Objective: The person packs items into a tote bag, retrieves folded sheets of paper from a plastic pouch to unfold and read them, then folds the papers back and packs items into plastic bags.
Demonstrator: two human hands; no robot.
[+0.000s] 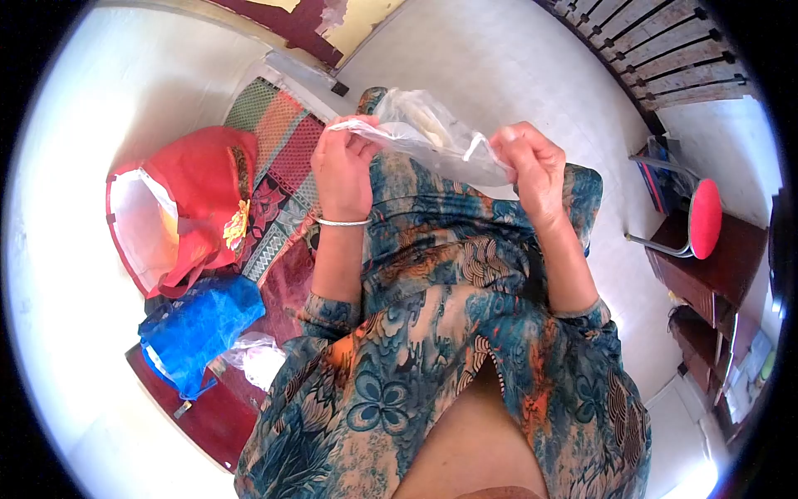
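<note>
Likely at the step of straightening or opening out a clear plastic bag (457, 154), held up to the right of the red bag (198, 170). Pinching one edge with the left hand (342, 175), on the side nearer the red bag, and the other end with the right hand (534, 166), on the farther side. Hard to tell the mouth from the crumpled film. Probably called for next: a light, even pinch to part the layers.
</note>
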